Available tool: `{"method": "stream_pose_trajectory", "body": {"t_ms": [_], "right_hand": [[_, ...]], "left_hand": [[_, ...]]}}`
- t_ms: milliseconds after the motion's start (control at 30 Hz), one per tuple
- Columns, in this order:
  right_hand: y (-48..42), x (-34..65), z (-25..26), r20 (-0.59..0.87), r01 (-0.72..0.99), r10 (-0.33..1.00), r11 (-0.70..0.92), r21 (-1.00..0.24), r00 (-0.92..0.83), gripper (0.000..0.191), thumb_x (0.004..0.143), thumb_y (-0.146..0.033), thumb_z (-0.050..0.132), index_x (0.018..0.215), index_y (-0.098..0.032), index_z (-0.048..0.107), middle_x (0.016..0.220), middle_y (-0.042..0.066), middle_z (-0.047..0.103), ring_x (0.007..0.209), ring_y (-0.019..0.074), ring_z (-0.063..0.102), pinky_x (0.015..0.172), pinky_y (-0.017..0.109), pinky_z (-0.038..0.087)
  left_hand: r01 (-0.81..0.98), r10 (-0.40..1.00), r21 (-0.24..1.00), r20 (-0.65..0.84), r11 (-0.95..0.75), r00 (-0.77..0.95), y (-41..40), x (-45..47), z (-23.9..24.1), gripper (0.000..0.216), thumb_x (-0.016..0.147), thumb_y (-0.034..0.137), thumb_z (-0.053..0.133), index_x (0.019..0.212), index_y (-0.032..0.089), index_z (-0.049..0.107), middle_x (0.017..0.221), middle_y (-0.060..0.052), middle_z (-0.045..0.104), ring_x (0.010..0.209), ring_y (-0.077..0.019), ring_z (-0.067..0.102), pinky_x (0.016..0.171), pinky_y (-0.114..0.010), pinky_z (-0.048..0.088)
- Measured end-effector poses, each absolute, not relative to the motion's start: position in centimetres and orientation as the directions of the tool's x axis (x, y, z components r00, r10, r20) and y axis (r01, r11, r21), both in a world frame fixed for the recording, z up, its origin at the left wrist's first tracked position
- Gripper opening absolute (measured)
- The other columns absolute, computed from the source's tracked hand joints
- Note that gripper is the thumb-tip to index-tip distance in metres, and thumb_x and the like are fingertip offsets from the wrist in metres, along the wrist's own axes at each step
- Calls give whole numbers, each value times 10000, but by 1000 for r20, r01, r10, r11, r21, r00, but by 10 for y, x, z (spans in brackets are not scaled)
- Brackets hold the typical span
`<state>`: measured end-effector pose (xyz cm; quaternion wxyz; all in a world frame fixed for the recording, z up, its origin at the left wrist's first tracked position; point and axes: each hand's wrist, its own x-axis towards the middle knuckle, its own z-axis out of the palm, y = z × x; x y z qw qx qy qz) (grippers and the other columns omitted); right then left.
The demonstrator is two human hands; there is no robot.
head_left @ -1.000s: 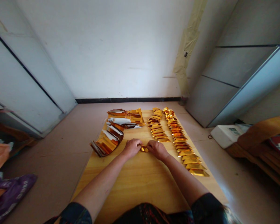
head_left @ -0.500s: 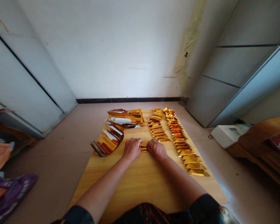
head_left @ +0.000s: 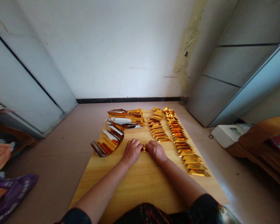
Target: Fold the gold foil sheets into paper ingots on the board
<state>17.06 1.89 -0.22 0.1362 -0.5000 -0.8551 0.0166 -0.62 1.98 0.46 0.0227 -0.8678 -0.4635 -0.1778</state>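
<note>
Between my two hands is a small piece of folded gold foil paper, low over the middle of the wooden table. My left hand has its fingers closed on the left end of the piece. The right end is gripped by my right hand, its fingers curled. Most of the piece is hidden by my fingers. Beyond my right hand lies a row of folded gold foil pieces. Farther right a longer overlapping row of gold foil pieces runs along the table's edge.
Stacks of gold foil sheets with white paper among them lie at the table's back left. A purple bag is on the floor at left. A white box and wooden furniture stand at right.
My hands have drawn slightly closer together, and less of the foil piece shows between them. The rows and stacks have not moved.
</note>
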Motion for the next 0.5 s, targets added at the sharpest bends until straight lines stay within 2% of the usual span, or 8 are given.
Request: {"method": "stream_pose_trajectory", "body": {"t_ms": [200,500], "right_hand": [[19,172,-1,204,831,842,533,-160,-500,219,939,-229,462,836,-186,650,849,39,594,786,135,516,689,218,356],[19,174,5,120,831,833,550,-77,-540,203,941,-261,455,923,-225,654,896,40,587,841,156,505,729,250,348]], "left_hand": [[804,789,103,301,-585,535,18,-9,-4,189,908,216,464,917,209,652,857,-47,597,869,-187,496,752,-320,365],[838,831,118,259,-533,492,9,-6,13,192,900,220,457,957,237,640,874,-39,621,889,-188,520,781,-357,307]]}}
